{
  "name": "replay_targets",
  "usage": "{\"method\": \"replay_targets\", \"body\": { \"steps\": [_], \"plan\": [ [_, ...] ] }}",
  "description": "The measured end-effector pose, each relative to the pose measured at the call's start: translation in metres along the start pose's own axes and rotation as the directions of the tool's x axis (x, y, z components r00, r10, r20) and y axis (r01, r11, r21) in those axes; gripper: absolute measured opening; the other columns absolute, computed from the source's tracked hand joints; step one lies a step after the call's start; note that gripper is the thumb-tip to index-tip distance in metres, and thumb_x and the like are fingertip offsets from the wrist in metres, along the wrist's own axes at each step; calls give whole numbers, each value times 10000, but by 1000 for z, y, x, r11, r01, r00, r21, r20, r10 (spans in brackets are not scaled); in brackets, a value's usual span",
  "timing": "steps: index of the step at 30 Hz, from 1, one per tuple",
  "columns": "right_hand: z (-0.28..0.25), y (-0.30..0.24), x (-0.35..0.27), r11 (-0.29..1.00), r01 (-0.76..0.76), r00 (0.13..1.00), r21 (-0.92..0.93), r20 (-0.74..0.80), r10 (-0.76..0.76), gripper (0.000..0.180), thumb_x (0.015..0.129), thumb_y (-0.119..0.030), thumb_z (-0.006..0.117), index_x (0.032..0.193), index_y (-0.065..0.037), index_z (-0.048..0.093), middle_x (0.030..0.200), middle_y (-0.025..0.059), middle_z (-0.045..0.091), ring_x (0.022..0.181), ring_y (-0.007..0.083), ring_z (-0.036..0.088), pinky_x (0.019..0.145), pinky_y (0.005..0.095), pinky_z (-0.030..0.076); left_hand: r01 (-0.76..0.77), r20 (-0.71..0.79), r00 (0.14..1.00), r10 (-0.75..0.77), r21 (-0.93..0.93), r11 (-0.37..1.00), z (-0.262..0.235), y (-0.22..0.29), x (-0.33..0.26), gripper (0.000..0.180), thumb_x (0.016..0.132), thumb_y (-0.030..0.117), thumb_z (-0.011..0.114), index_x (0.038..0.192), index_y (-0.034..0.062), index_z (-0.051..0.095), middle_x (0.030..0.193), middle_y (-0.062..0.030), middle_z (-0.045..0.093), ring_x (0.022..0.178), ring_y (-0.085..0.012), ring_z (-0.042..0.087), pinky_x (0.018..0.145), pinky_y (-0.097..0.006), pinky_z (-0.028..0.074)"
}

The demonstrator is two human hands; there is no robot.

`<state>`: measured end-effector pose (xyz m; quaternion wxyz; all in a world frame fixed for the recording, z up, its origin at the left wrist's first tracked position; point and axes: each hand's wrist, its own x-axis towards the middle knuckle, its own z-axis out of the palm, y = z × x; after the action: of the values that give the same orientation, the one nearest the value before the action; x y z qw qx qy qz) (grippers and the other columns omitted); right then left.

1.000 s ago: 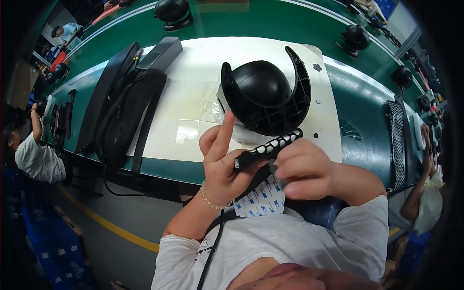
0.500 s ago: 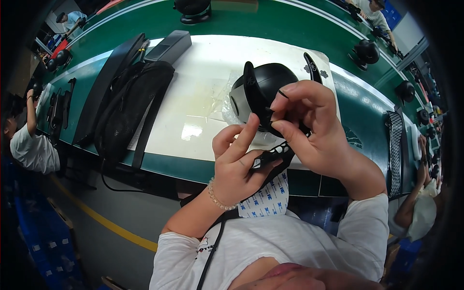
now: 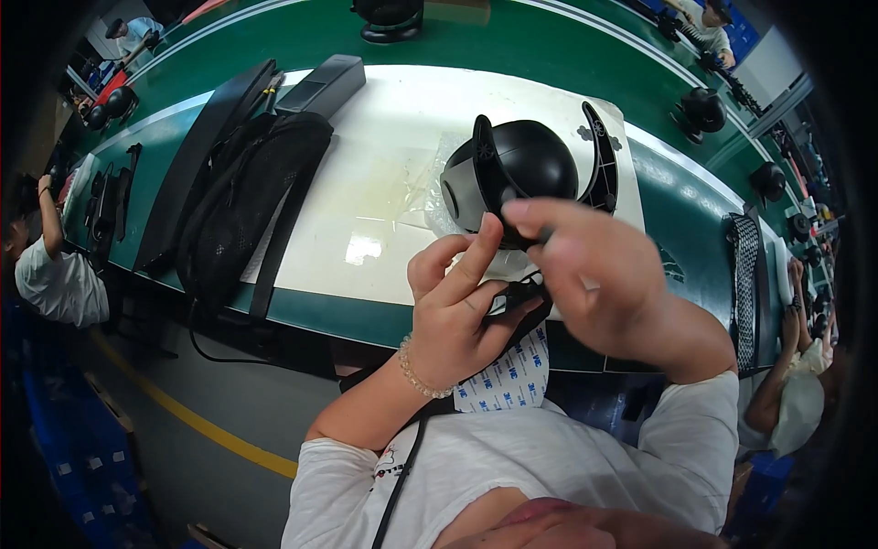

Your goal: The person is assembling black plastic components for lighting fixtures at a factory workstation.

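Note:
My left hand point(image 3: 448, 316) is closed round a black strip point(image 3: 523, 291) with glossy, light-catching parts, its index finger pointing up. Below that hand hangs a white backing sheet point(image 3: 505, 380) printed in blue; whether it is joined to the strip cannot be made out. My right hand point(image 3: 608, 274) is just right of the left, smeared by motion, so what its fingers hold is unclear. Beyond both hands stands a glossy black dome-shaped device point(image 3: 540, 160) with a grey side panel and two curved black prongs, the left point(image 3: 489, 156) and the right point(image 3: 601, 151). Its lower front is hidden by my fingers.
Clear plastic wrap point(image 3: 446, 197) lies under the device on a white board point(image 3: 384, 183). Black mesh pieces point(image 3: 247, 183) and a grey box point(image 3: 325, 84) lie to the left. Patterned strips point(image 3: 745, 284) lie right. More black devices point(image 3: 389, 14) stand on the green belt; co-workers sit either side.
My right hand has shifted slightly right and down and its pinched fingers have blurred. The left hand has moved slightly right. The dome device and its prongs show more fully.

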<state>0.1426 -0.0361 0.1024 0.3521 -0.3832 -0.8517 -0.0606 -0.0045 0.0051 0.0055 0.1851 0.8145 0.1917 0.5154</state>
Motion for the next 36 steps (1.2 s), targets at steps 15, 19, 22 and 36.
{"method": "replay_targets", "body": {
  "steps": [15,19,22,36],
  "plan": [
    [9,36,35,765,-488,859,420,74,507,454,807,-15,546,1214,-40,347,870,50,538,966,169,515,917,323,359,52,11,999,-51,-39,998,2,2,-2,244,585,157,732,764,19,640,1318,-114,437,983,-240,470,856,-318,308],
    [11,33,29,946,-322,946,43,-34,323,454,786,-2,569,1194,-60,381,892,68,599,915,177,567,939,348,297,57,14,998,-56,-32,998,2,2,-2,228,591,160,729,742,17,635,1314,-116,440,981,-241,470,855,-320,307],
    [8,25,23,972,-122,992,-203,-55,113,455,764,6,589,1169,-82,402,968,84,638,916,189,599,959,395,226,56,17,998,-55,-33,998,2,2,-1,223,593,159,727,733,15,631,1314,-118,440,981,-242,471,852,-322,309],
    [-25,82,-30,643,-485,693,593,-188,696,144,869,-152,535,966,-47,557,1086,56,514,922,105,483,839,233,385,18,0,1000,-18,-10,1000,5,2,-3,203,618,144,744,690,-7,629,1329,-138,416,976,-266,443,828,-285,339]
  ]
}}
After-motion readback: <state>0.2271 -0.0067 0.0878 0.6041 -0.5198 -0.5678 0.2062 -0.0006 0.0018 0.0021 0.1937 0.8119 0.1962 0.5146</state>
